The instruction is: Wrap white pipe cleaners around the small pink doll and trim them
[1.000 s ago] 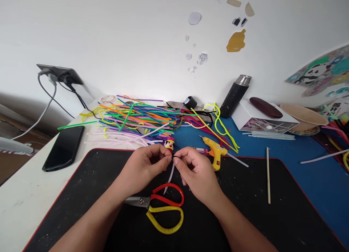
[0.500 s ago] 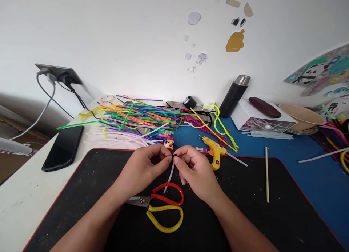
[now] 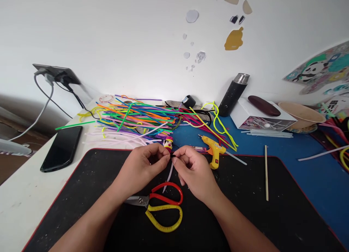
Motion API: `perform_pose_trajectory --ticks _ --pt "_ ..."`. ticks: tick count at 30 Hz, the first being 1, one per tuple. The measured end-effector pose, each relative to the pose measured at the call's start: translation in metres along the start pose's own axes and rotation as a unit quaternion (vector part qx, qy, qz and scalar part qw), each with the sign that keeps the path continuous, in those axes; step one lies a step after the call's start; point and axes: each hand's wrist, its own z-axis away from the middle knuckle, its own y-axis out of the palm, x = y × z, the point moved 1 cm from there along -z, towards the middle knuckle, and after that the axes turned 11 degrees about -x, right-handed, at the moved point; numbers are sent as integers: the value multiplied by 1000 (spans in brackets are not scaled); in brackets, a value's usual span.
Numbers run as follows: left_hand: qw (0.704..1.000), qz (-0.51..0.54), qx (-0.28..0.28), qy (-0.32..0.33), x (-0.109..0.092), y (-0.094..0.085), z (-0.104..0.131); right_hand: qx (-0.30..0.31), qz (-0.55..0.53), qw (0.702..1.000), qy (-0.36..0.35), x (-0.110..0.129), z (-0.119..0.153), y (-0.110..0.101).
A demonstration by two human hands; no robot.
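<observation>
I see the left hand [image 3: 143,168] and right hand [image 3: 195,172] meet fingertip to fingertip, both pinching a small black piece [image 3: 172,156], probably a pipe cleaner end. A pale strand [image 3: 169,175] hangs below the fingers; scissors [image 3: 160,206] lie just beneath on the tabletop [image 3: 272,215].

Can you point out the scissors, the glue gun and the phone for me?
scissors [image 3: 163,208]: head view, on the yellow handle loop.
glue gun [image 3: 214,151]: head view, on the yellow body.
phone [image 3: 61,147]: head view, on the middle of the dark screen.
</observation>
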Motion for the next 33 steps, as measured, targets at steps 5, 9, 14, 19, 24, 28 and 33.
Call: perform_pose_trajectory --ticks 5,9,14,19,24,28,33 --pt "1000 -2 -7 5 -1 -1 0 -3 3 1000 0 -1 0 0" --pt "1000 0 -6 7 -1 -1 0 0 3 1000 -3 -1 0 -1" --pt "1000 10 -2 10 0 -2 1 9 -19 1000 5 0 1 -1" --pt "1000 17 -7 17 -1 -3 0 29 -33 999 -3 -4 0 -1" --pt "1000 -1 -10 29 -3 -2 0 14 -43 999 -4 -5 -2 -2" --pt "1000 14 -10 24 -3 -1 0 6 -31 999 -3 -2 -2 -2" --pt "997 81 -4 -7 -4 -4 -4 -6 -35 999 -5 -2 -1 -3"
